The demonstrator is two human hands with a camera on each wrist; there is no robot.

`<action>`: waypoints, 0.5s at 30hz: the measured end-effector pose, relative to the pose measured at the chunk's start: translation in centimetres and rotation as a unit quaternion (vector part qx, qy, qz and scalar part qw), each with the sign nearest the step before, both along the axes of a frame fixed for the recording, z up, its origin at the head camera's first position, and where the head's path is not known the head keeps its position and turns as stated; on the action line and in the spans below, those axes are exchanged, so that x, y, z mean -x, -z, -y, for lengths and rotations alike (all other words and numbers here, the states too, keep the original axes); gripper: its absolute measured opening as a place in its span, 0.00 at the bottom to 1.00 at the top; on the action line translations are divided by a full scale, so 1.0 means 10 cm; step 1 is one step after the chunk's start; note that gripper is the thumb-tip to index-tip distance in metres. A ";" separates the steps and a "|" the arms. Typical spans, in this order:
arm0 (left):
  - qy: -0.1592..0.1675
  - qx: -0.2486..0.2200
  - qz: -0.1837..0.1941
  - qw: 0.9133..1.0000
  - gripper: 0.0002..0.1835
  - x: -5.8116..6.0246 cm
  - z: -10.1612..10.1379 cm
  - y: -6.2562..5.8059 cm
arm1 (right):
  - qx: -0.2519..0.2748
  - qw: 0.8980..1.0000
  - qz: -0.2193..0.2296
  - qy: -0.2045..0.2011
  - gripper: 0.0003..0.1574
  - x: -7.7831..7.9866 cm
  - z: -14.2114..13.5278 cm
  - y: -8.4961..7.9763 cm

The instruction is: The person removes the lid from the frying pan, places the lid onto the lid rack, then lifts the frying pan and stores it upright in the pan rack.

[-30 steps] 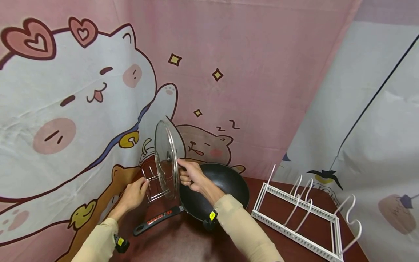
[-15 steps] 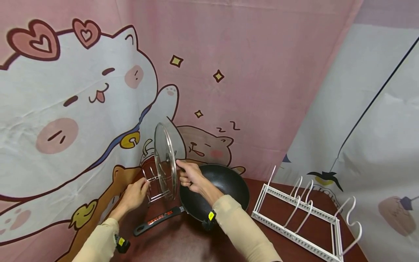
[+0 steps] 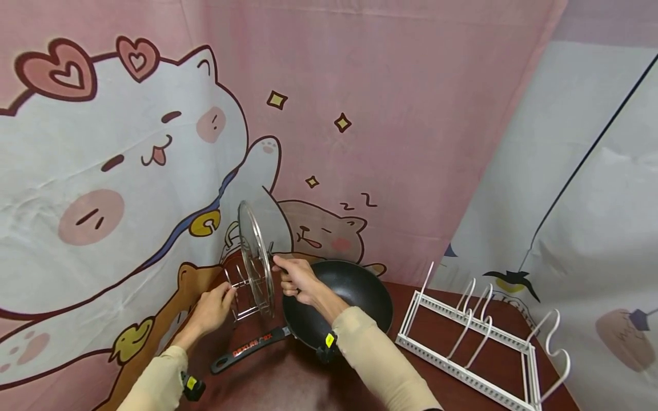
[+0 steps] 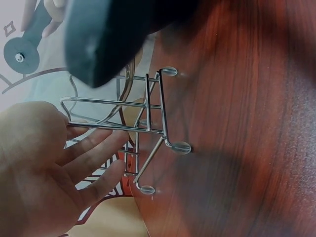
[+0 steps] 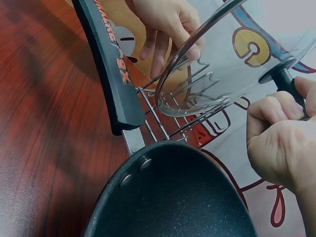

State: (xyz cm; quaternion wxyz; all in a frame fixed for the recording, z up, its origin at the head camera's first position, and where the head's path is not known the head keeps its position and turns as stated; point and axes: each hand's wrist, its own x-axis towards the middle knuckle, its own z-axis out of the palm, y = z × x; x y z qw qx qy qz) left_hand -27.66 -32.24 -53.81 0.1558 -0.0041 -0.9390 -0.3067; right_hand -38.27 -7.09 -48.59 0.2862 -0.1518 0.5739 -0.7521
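Observation:
My right hand (image 3: 303, 279) grips the black knob (image 5: 284, 79) of a round glass lid (image 3: 250, 240) with a metal rim. The lid stands nearly upright, and its lower edge is down among the wires of a small silver rack (image 4: 160, 103). With the left hand (image 3: 212, 308) I hold the near left wire of that rack; several fingers lie along it in the left wrist view, where the thumb tip is hard to make out. A black wok (image 3: 354, 285) with a long lettered handle (image 3: 249, 348) sits beside the rack, under my right forearm.
A white adjustable rack (image 3: 465, 374) with upright curved dividers lies on the right side of the dark red table (image 3: 288, 388). Printed curtains (image 3: 401, 142) hang close behind and to the left.
The right hand has brought the lid slightly left and lower, deeper into the wire rack. My left hand has stayed on the rack. The wok has not moved.

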 end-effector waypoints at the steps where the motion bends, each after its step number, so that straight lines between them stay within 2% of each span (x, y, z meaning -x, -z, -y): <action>1: 0.000 0.000 0.000 1.000 0.16 0.00 0.00 0.00 | -0.001 1.000 -0.001 0.001 0.17 0.00 0.00 0.01; 15: -0.001 -0.008 0.008 1.000 0.16 -0.01 -0.01 -0.02 | -0.011 1.000 -0.006 0.003 0.17 0.01 0.07 0.05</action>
